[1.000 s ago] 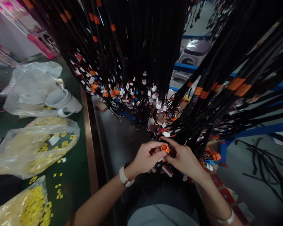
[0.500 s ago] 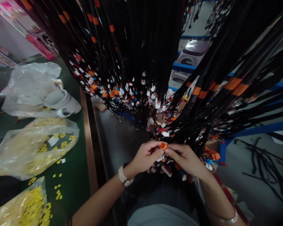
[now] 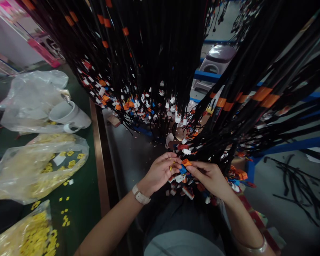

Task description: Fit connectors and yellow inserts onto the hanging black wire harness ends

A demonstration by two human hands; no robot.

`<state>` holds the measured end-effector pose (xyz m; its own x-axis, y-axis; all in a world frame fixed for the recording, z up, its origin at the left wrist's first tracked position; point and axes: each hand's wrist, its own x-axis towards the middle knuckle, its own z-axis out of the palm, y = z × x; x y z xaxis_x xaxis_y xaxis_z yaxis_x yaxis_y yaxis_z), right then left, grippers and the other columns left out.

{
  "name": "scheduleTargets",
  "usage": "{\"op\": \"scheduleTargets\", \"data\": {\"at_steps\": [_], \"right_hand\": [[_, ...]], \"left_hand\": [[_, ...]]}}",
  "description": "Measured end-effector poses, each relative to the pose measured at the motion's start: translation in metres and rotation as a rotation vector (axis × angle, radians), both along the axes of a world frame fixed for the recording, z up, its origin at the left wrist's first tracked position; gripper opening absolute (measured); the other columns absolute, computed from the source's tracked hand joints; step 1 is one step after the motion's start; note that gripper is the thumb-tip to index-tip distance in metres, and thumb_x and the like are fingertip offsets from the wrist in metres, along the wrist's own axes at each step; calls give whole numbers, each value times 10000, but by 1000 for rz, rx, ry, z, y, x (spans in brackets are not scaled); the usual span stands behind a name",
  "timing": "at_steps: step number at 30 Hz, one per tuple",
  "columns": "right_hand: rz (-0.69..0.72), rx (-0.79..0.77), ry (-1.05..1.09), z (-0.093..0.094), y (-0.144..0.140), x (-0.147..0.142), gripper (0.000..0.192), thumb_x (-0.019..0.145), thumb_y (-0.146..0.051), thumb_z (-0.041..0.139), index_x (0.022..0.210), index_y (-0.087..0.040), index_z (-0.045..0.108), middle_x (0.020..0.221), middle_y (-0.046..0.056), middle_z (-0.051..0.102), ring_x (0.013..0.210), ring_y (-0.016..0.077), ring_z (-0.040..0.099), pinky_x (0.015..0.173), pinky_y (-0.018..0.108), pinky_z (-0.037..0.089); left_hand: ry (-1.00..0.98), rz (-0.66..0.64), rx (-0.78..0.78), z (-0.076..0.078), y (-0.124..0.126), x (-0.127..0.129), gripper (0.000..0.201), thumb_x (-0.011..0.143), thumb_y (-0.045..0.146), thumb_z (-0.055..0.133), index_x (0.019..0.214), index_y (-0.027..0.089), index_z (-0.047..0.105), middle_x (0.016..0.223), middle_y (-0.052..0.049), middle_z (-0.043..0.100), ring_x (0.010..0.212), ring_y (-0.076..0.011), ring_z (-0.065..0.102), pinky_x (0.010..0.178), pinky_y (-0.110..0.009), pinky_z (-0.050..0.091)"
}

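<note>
My right hand [image 3: 208,177] pinches an orange wire connector [image 3: 186,162] between thumb and fingers. A blue connector [image 3: 183,169] hangs just beneath it, close to both hands. My left hand [image 3: 160,173] is turned partly palm up, its curled fingers closed on small yellow plastic clips [image 3: 171,167]; how many is hidden. White connectors [image 3: 179,178] on wire ends hang below the hands. The black cable harness [image 3: 218,133] they belong to runs up to the right.
Left of me is a green table [image 3: 89,177] with a metal edge, bearing a plastic bag [image 3: 37,170] of yellow clips, another open bag [image 3: 24,231] and a white mug [image 3: 69,115]. Dense hanging cables [image 3: 154,53] stand ahead. A stool [image 3: 218,58] is behind the blue rack bars [image 3: 296,146].
My left hand has let go of the orange connector and drawn slightly left, yellow clips now showing in its fingers. My right hand still holds the connector, now tilted.
</note>
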<state>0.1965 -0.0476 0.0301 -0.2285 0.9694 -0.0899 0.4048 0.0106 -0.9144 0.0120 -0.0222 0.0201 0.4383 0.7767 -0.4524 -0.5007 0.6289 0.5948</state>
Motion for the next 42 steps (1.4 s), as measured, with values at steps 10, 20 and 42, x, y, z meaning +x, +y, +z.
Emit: {"op": "scheduleTargets", "data": {"at_steps": [10, 20, 42], "right_hand": [[9, 53, -83, -6, -3, 0, 290, 868, -407, 518, 944, -195, 699, 737, 6, 702, 620, 153, 630, 557, 221, 484], [33, 151, -110, -15, -9, -1, 223, 870, -349, 541, 976, -206, 675, 879, 50, 707, 769, 181, 657, 697, 264, 498], [29, 179, -18, -23, -12, 4, 228, 862, -314, 566, 1042, -218, 667, 876, 36, 695, 756, 161, 644, 688, 251, 494]], "left_hand": [[193, 19, 72, -6, 1, -2, 245, 681, 242, 731, 880, 108, 679, 673, -8, 594, 584, -59, 507, 581, -194, 389], [157, -46, 111, -1, -1, -2, 227, 687, 232, 719, 872, 100, 714, 640, -25, 594, 577, -64, 484, 578, -206, 371], [238, -126, 105, 0, -5, 0, 224, 645, 259, 758, 784, 115, 657, 655, 5, 562, 559, -48, 460, 536, -195, 327]]}}
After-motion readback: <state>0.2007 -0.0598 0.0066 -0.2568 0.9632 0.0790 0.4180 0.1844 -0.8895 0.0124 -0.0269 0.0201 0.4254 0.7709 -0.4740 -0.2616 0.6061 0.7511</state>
